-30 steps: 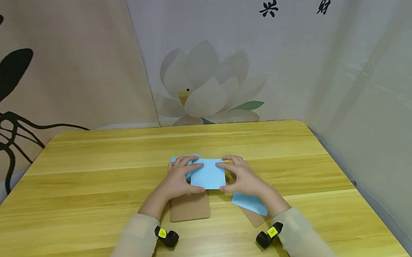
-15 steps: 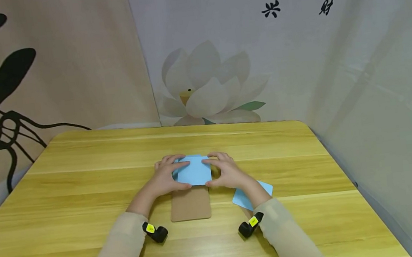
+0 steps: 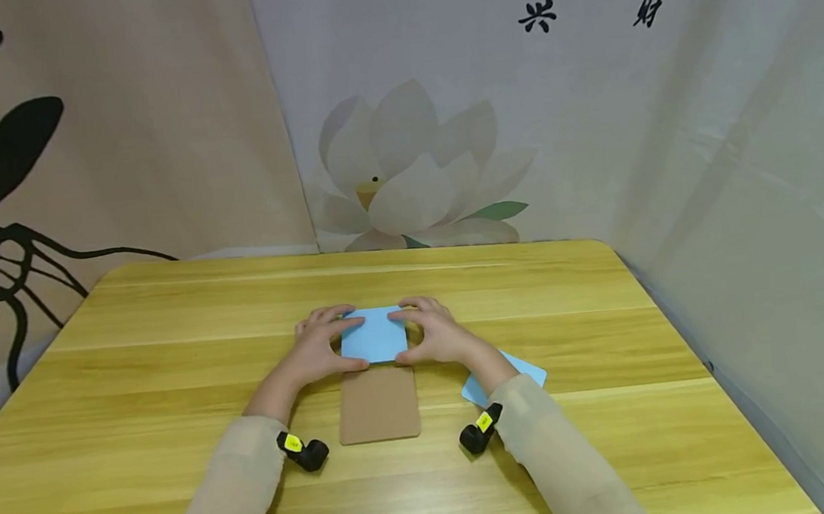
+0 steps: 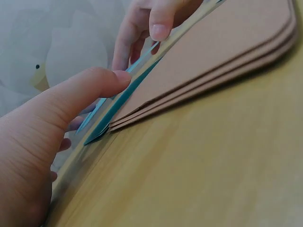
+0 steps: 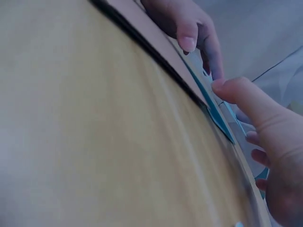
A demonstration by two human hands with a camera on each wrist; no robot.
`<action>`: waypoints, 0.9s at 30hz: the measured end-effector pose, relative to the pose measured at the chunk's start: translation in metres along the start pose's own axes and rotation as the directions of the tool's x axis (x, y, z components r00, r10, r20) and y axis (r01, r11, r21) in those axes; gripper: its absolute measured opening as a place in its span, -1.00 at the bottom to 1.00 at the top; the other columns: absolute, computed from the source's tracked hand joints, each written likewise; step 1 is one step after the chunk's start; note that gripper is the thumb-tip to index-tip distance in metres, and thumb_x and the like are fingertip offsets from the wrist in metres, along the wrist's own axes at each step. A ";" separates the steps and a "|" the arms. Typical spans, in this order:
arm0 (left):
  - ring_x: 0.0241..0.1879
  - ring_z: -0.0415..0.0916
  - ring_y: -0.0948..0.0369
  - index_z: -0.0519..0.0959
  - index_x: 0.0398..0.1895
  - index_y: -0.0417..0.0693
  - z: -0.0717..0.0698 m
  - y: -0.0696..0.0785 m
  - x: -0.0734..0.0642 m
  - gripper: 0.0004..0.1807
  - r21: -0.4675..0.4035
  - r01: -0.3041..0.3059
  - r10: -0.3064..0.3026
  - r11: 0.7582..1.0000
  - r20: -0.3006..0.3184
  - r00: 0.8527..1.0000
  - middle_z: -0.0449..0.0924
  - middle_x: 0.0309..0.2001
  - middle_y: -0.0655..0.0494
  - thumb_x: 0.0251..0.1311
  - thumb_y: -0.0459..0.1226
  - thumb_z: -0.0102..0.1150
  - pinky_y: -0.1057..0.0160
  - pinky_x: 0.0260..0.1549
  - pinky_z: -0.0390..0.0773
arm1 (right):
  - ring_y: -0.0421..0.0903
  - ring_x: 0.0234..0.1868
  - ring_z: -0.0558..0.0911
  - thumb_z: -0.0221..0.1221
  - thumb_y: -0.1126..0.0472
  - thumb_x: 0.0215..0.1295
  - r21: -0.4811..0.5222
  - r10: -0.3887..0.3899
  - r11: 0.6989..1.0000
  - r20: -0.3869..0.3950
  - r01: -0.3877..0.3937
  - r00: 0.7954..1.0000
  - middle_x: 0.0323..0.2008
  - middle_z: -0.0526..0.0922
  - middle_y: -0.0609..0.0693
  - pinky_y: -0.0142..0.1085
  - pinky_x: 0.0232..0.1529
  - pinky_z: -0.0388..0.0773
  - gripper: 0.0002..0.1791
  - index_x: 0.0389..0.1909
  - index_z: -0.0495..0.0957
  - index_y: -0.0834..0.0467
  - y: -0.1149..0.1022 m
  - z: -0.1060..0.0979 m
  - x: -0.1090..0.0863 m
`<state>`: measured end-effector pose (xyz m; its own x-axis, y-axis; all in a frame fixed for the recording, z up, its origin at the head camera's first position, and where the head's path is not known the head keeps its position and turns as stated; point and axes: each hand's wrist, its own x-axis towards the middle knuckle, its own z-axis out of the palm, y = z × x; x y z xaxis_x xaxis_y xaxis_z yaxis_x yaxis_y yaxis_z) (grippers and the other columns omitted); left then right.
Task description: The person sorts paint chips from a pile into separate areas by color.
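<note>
A light blue card (image 3: 373,336) is held level by both hands over the middle of the table. My left hand (image 3: 315,351) grips its left side, thumb at the near edge and fingers at the far edge. On the right side my right hand (image 3: 435,334) holds it in the same way. In the left wrist view the card's thin edge (image 4: 88,118) shows raised above other blue sheets (image 4: 120,101), which lie against the far end of several stacked brown boards (image 4: 227,52). From the head view those lower sheets are hidden under the held card.
Another blue card (image 3: 528,369) lies at an angle on the wooden table (image 3: 628,452), partly covered by my right forearm. The brown stack (image 3: 377,405) sits between my forearms. Small black wrist cameras (image 3: 306,452) are strapped to both sleeves. A printed curtain (image 3: 417,164) hangs behind the table.
Both hands have carried the blue card left and slightly away, from right of the other blue sheets to directly over them. The angled card at right is now less covered by the forearm.
</note>
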<state>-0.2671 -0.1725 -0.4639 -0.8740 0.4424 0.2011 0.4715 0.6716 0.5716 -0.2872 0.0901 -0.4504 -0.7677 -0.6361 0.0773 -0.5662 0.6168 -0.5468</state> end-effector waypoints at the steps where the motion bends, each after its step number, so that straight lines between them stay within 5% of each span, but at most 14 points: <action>1: 0.35 -0.03 -0.08 0.45 0.30 -0.02 0.000 -0.001 0.000 -0.13 -0.002 0.003 -0.003 1.000 0.001 1.000 0.17 0.40 -0.03 -0.12 0.12 0.46 -0.17 0.13 -0.09 | 0.05 0.40 0.04 0.35 -0.14 0.09 -0.002 0.002 1.000 0.007 -0.002 1.000 0.40 0.14 0.04 0.06 0.30 -0.05 -0.20 0.36 0.34 -0.02 0.000 0.000 0.002; 27: 0.30 0.04 -0.10 0.44 0.30 -0.05 0.000 -0.005 0.000 -0.12 0.054 0.004 -0.006 0.999 0.040 0.999 0.16 0.41 -0.04 -0.09 0.19 0.40 -0.15 0.06 -0.04 | 0.06 0.42 0.00 0.31 -0.14 0.15 -0.072 0.042 0.997 0.084 -0.036 0.996 0.42 0.12 0.05 0.02 0.33 -0.10 -0.19 0.40 0.28 0.00 0.001 0.000 0.007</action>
<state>-0.2696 -0.1759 -0.4666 -0.8715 0.4617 0.1654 0.4736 0.7046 0.5284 -0.2927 0.0861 -0.4504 -0.7631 -0.6461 -0.0160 -0.5580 0.6712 -0.4880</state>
